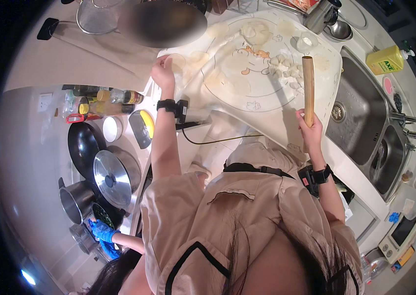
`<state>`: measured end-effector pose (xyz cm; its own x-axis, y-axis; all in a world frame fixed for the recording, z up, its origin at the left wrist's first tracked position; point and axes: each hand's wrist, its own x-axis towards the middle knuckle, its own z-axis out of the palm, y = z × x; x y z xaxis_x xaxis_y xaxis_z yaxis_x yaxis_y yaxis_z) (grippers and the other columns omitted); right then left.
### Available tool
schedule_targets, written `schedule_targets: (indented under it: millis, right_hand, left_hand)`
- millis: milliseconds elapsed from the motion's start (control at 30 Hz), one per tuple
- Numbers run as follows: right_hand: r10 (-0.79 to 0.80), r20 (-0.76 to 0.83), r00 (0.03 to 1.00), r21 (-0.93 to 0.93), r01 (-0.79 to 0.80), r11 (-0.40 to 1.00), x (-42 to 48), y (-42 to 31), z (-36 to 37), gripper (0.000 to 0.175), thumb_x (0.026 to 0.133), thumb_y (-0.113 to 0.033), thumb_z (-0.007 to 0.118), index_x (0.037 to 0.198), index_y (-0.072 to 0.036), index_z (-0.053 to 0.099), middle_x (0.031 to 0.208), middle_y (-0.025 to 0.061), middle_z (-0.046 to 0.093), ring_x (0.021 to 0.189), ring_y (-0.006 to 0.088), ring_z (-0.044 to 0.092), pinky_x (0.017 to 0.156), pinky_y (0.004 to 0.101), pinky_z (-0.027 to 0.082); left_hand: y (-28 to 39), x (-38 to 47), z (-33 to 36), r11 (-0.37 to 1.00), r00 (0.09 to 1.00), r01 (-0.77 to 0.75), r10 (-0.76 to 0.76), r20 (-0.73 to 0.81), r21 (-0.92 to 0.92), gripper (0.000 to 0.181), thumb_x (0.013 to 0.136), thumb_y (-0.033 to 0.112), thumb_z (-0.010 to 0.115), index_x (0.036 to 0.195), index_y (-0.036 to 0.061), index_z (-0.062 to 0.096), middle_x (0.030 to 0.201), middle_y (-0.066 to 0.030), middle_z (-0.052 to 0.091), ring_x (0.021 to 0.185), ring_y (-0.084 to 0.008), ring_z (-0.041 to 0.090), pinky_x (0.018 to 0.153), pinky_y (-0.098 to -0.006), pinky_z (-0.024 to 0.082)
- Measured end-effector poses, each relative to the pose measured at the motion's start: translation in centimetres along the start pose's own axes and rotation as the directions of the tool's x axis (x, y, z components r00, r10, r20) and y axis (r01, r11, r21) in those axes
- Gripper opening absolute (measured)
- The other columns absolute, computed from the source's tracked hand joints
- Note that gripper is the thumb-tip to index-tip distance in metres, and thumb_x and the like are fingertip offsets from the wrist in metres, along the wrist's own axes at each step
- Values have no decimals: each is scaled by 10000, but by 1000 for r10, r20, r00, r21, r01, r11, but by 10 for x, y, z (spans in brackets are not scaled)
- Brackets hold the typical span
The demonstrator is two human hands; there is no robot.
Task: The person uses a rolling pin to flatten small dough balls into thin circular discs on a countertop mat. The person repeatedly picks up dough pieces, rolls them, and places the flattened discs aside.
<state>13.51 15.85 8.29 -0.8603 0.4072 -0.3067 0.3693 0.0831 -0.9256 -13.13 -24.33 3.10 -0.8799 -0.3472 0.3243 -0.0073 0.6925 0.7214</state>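
My left hand (pixel 163 72) is at the left edge of a printed pastry mat (pixel 254 96), its fingers pinching the edge of a thin round dough wrapper (pixel 175 62). A wooden rolling pin (pixel 308 88) stands up from my right hand (pixel 311 129), which grips its lower end near the mat's right side. Several flattened dough rounds lie about the mat, some overlapping. A larger lump of dough (pixel 255 33) rests at its far side. Small floured dough pieces (pixel 285 68) are clustered right of the middle, and a small bowl of flour (pixel 306 42) sits beyond them.
A steel sink (pixel 359 110) is on the right, with a yellow soap bottle (pixel 385 60) behind it. Bottles, a black wok (pixel 85 147) and a lidded pot (pixel 112 179) stand on the left counter. A co-worker's blue-gloved hand (pixel 104 231) is at the lower left. A cable hangs below the mat.
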Motion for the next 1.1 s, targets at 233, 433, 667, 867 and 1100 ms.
schedule_targets:
  millis: [233,433,667,867,1100]
  right_hand:
    - [-8,-49,999,38,10,999,0,4,-6,171,926,-202,731,1022,-66,692,680,-66,547,572,25,478,504,206,358]
    - [-38,-125,991,21,41,999,-1,13,-35,137,925,-181,724,1011,-80,690,668,-100,514,552,7,420,489,206,319]
    - [20,-252,968,172,24,985,-9,10,-59,128,934,-187,722,999,-84,683,668,-98,490,538,6,387,470,219,289]
    - [17,-320,947,165,38,986,-23,29,-67,145,947,-200,715,1035,-91,676,662,-115,467,531,-2,364,473,205,260]
    - [65,-316,946,192,-3,981,-33,53,-71,114,960,-169,687,1022,-76,664,657,-117,450,530,-7,342,477,199,236]
  left_hand:
    - [-8,-7,-9,984,996,-82,84,-3,160,170,820,157,767,975,98,727,871,-80,734,806,-256,702,737,-384,535]
    - [19,-20,-10,927,967,-210,244,-74,310,258,855,166,737,1085,63,682,1079,-136,681,958,-302,644,826,-411,507]
    - [154,-142,45,834,725,-433,548,418,-343,253,901,185,682,1150,139,675,1117,-54,677,1029,-260,631,875,-356,511]
    - [162,-160,82,917,757,-372,391,524,-147,248,889,193,685,1130,136,688,1147,-41,674,1089,-268,611,941,-370,496]
    - [160,-158,98,872,718,-420,489,495,-252,363,832,78,716,1190,94,653,1155,-78,670,1114,-289,605,957,-380,494]
